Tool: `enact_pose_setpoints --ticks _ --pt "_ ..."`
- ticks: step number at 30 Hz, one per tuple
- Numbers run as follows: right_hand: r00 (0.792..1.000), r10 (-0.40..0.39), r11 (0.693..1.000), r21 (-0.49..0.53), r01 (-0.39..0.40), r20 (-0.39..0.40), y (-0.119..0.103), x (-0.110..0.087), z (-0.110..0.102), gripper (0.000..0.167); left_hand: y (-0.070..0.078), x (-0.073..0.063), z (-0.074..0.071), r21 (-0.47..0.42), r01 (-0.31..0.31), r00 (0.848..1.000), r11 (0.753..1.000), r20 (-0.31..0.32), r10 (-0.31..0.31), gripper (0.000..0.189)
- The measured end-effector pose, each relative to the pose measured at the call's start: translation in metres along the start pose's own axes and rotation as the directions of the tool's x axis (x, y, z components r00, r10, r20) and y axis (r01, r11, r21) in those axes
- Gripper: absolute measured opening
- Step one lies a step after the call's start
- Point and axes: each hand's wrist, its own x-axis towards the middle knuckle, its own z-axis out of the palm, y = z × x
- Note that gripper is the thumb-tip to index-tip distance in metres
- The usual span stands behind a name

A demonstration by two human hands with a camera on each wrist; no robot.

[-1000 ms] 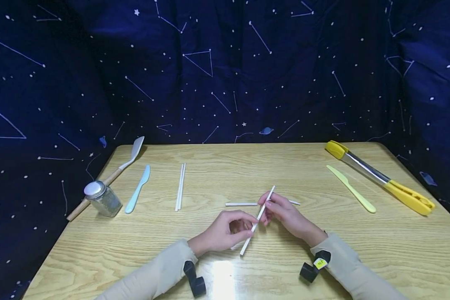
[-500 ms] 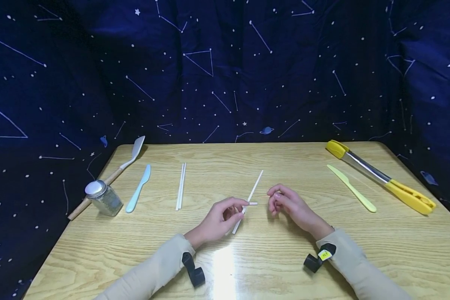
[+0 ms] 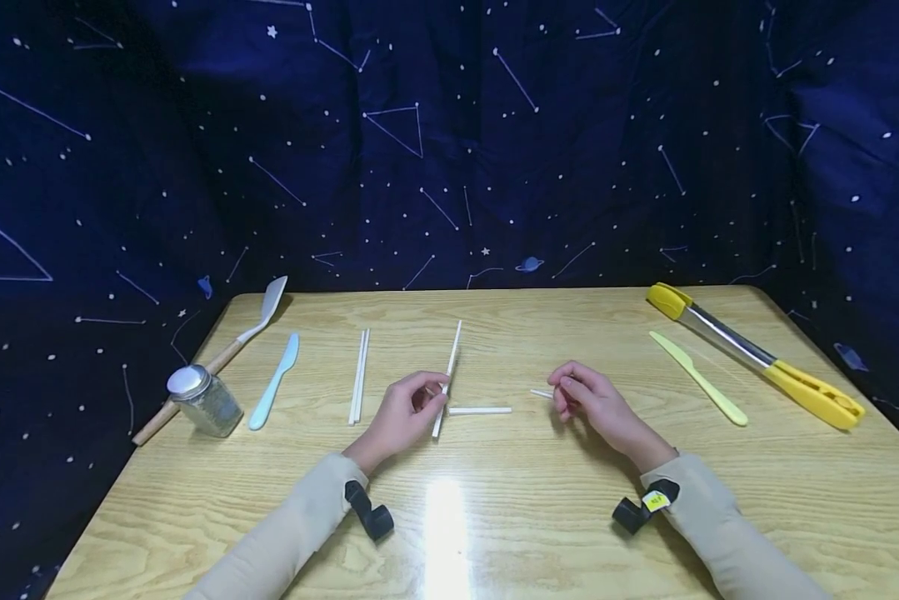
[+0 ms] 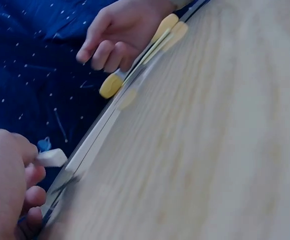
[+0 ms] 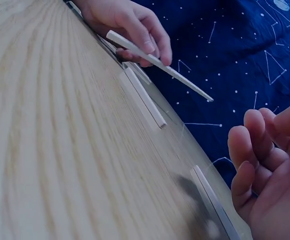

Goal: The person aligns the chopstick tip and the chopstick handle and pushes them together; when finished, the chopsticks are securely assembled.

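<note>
My left hand [image 3: 404, 414] pinches a slim white stick [image 3: 455, 348] between thumb and fingertips. In the right wrist view this stick [image 5: 185, 82] is tilted and raised off the table. Just right of it lies a shorter white stick [image 3: 481, 410], flat and crosswise. Another white stick [image 3: 540, 392] lies partly hidden behind my right hand [image 3: 593, 406]. Loosely curled, the right hand's fingers [image 5: 242, 145] hold nothing and hover over that stick.
Two white sticks [image 3: 360, 377] lie side by side left of my left hand. Further left are a blue knife [image 3: 275, 383], a glass shaker [image 3: 207, 404] and a spatula [image 3: 227, 354]. A yellow-green knife [image 3: 698, 377] and yellow tongs [image 3: 749, 354] lie on the right.
The right hand has let go of the held stick and drawn back to the right. My left hand has carried the stick leftward and turned it more upright in the head view.
</note>
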Motion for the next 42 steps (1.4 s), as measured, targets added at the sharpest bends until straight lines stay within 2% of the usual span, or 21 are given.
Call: enact_pose_setpoints --ticks 4,7,12,15,18,22,27,31,33,35,38,42 --pt "0.998 0.050 0.999 -0.012 -0.051 -0.025 0.000 0.000 -0.002 0.027 -0.005 0.002 -0.004 0.106 0.004 0.999 0.994 -0.049 0.001 0.021" --pt "0.997 0.065 0.998 -0.017 -0.065 -0.034 0.000 0.000 -0.003 0.026 -0.007 0.004 -0.006 0.205 0.005 0.998 0.979 -0.063 0.008 0.021" --pt "0.994 0.096 0.995 -0.004 -0.096 -0.043 0.001 0.000 -0.002 0.025 -0.007 0.003 -0.008 0.395 0.033 0.999 0.918 -0.053 -0.014 0.021" --pt "0.992 0.113 0.994 0.007 -0.113 -0.047 0.001 0.000 -0.002 0.026 -0.006 0.002 -0.009 0.464 0.068 0.998 0.883 -0.048 -0.052 0.022" --pt "0.992 0.115 0.993 0.000 -0.115 -0.056 0.001 -0.001 -0.003 0.026 -0.004 0.003 -0.011 0.501 0.085 0.996 0.861 -0.029 -0.082 0.024" --pt "0.992 0.111 0.993 -0.030 -0.113 -0.062 0.002 0.000 -0.005 0.025 0.000 0.006 -0.018 0.515 0.108 0.990 0.850 0.019 -0.137 0.028" --pt "0.991 0.112 0.991 -0.067 -0.117 -0.071 0.002 0.001 -0.008 0.024 0.001 0.009 -0.030 0.507 0.148 0.974 0.849 0.074 -0.214 0.031" --pt "0.990 0.108 0.984 -0.132 -0.119 -0.087 0.003 0.000 -0.011 0.023 -0.001 0.011 -0.038 0.499 0.157 0.968 0.852 0.091 -0.232 0.031" --pt "0.990 0.095 0.971 -0.208 -0.115 -0.102 0.005 0.000 -0.013 0.021 -0.002 0.011 -0.042 0.500 0.156 0.968 0.852 0.094 -0.233 0.031" --pt "0.988 0.079 0.944 -0.309 -0.116 -0.129 0.007 0.000 -0.014 0.018 -0.004 0.013 -0.046 0.504 0.150 0.969 0.850 0.094 -0.227 0.032" --pt "0.984 0.054 0.881 -0.456 -0.128 -0.171 0.012 -0.001 -0.016 0.015 -0.005 0.015 -0.053 0.511 0.146 0.969 0.847 0.099 -0.227 0.032" --pt "0.981 0.025 0.808 -0.575 -0.132 -0.190 0.016 0.000 -0.017 0.009 -0.007 0.016 -0.063 0.503 0.195 0.952 0.842 0.108 -0.285 0.032"
